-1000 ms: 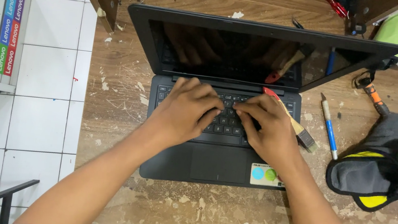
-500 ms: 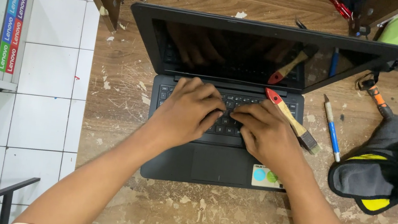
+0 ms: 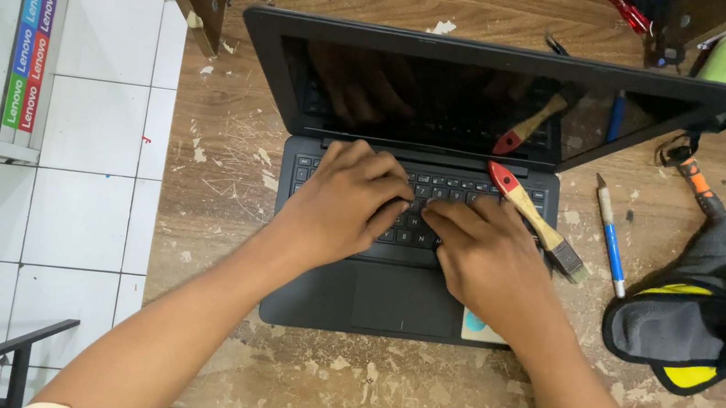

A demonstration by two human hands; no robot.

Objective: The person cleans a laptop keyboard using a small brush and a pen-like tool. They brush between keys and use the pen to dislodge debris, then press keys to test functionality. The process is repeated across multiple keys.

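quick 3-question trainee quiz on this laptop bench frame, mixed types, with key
1. True or false: the laptop screen is dark.
2. Where does the paintbrush lie? A) right side of the keyboard, bristles over the laptop's edge B) on the floor tiles C) inside the grey and yellow bag
3. Fill in: the left hand and right hand both rest on the ____.

Key: 1 true; 2 A; 3 keyboard
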